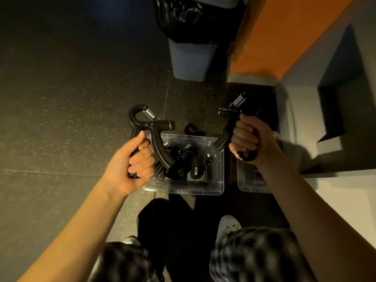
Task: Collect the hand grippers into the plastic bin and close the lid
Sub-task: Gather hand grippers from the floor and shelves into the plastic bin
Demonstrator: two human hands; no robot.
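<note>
Both bare arms reach forward toward twelve o'clock. The left hand [130, 163] is fisted around one hand gripper [151, 129]; the right hand [252, 143] clenches another hand gripper [230, 119].

Lid [253, 184] half hidden under the right hand [250, 142], grippers' lower handles buried in both hands, pile in the bin [189, 191] too dark to count, bag [195, 17] ahead cut off by the top edge

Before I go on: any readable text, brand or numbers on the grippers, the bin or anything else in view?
None readable.
Small pale panel on a hand gripper in the plastic bin: too small and blurred to read.
Hand grippers held in the left hand and right hand: no visible markings.
</note>
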